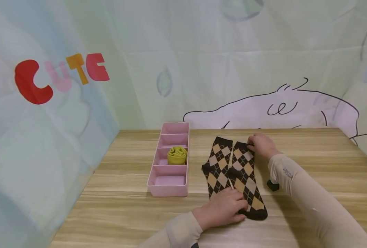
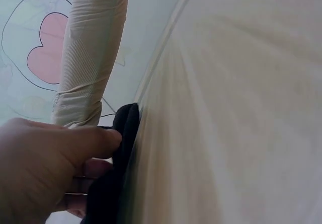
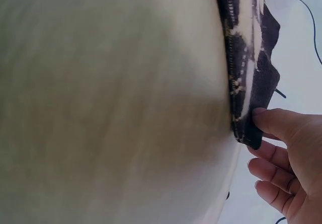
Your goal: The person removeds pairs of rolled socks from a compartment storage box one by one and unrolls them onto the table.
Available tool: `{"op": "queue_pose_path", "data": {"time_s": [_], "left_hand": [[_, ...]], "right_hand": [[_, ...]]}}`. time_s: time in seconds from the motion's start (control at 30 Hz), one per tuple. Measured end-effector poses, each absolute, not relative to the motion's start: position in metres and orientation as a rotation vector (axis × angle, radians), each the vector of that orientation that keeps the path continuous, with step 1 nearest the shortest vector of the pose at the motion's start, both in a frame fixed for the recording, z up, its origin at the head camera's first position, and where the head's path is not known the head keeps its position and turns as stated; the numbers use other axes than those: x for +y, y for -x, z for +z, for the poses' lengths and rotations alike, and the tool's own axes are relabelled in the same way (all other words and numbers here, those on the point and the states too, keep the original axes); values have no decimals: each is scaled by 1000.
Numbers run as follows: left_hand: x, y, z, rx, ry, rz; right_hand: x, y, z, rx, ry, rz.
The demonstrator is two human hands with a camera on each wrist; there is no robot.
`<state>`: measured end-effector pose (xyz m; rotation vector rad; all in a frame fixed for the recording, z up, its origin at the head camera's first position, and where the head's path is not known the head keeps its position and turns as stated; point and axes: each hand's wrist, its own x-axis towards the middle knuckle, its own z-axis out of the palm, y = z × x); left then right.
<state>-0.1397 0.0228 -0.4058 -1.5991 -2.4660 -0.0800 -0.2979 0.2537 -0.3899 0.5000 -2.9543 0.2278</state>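
Two argyle socks in black, tan and grey lie side by side on the table, cuffs away from me and toes near. The right sock (image 1: 243, 172) has its black cuff pinched at the corner by my right hand (image 1: 263, 146); the right wrist view shows the thumb on the cuff (image 3: 254, 126). My left hand (image 1: 222, 208) lies over the toe end of the left sock (image 1: 217, 165), hiding it. In the left wrist view, thumb and curled fingers pinch a black toe (image 2: 126, 133). Which sock's toe that is, I cannot fully tell.
Left of the socks stands a pink divided box (image 1: 168, 190) with a row of compartments. A rolled yellow-green sock (image 1: 177, 155) sits in one of them. Printed cloth walls (image 1: 140, 93) border the wooden table (image 1: 118, 206) at the back and left.
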Motion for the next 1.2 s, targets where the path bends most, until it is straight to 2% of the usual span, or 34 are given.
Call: {"op": "queue_pose_path", "data": {"time_s": [0.63,1.2], "left_hand": [[-2,145,-361,-2481,1495,-79],[-69,161,-308,-2524,1220,-399]], "right_hand": [[245,291,-374,-2911,-520,267],[200,272,-343,-2844,-601,303]]}}
